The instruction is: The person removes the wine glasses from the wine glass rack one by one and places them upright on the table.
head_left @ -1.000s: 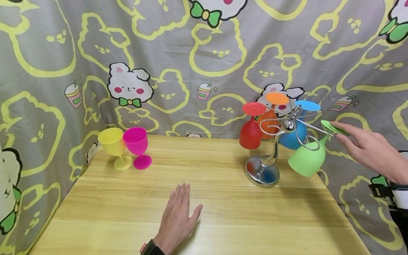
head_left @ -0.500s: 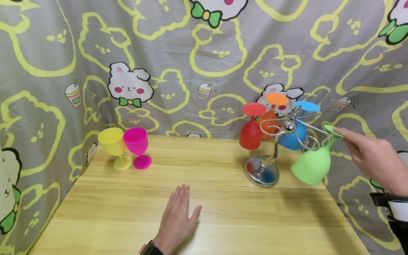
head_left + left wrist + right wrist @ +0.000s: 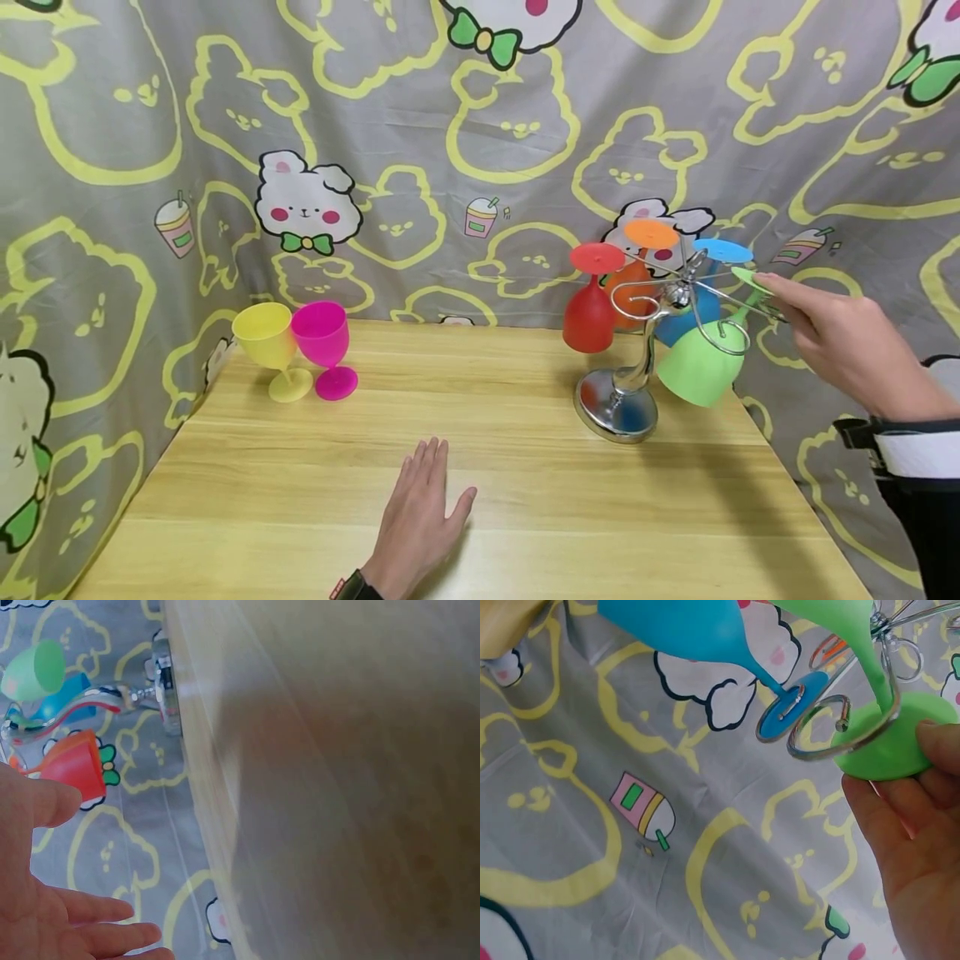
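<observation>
- Apparently you are hooking the lime-green goblet (image 3: 697,367) onto the chrome goblet rack (image 3: 615,408); it is upside down and tilted, at the right side of the desk (image 3: 525,475).
- Your right hand (image 3: 847,342) pinches the goblet's foot (image 3: 877,756) between thumb and fingers, with the stem close by the curled wire hook (image 3: 821,757).
- Your left hand (image 3: 420,512) holds nothing; its fingers lie straight, and you probably have it resting on or just over the wood, though the views don't settle which.
- Next, I'd judge, you need to ease the stem into the curl and let the foot settle before letting go, minding the blue goblet (image 3: 678,321) just behind.
- Beyond that one, the red goblet (image 3: 588,317) and orange goblet (image 3: 632,283) hang upside down, while the yellow goblet (image 3: 264,333) and magenta goblet (image 3: 322,333) stand upright at your far left.
- You can't tell whether the stem sits inside the curl or beside it; the red bowl hides much of the orange one, and your right wrist view cuts off the green bowl.
</observation>
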{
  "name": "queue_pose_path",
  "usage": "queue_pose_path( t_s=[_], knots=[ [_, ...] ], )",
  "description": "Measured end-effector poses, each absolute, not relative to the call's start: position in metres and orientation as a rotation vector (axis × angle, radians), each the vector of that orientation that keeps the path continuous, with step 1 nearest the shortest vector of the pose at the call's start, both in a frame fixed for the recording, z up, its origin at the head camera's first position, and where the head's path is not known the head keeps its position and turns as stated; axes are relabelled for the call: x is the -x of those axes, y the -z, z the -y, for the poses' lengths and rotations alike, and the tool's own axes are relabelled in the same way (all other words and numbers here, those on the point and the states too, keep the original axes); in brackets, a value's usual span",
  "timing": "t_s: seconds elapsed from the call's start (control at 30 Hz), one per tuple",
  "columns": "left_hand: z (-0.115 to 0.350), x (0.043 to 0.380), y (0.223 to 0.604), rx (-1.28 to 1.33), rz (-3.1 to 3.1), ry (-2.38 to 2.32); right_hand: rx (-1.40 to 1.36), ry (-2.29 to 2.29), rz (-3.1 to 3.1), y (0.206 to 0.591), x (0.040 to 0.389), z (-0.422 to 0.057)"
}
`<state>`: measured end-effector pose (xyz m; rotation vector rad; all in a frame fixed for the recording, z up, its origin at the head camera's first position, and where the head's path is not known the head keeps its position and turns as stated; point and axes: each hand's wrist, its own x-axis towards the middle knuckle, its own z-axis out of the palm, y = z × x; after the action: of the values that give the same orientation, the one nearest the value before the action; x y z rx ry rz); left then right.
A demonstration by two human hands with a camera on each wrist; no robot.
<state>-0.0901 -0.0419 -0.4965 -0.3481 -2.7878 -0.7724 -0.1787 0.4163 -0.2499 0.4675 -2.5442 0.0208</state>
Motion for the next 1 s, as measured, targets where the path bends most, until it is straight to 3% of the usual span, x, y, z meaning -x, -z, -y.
queue_pose_path(
  t_s=[0.5,1.0],
  knots=[
    [0.044,0.089,0.498,0.335,2.792,0.789,-0.339,-0.035,2.55,0.252,0.199,-0.443],
    [0.041,0.089,0.498,0.349,2.758,0.783,-0.242,-0.038,2.444,0.288,0.161,-0.47]
  ],
)
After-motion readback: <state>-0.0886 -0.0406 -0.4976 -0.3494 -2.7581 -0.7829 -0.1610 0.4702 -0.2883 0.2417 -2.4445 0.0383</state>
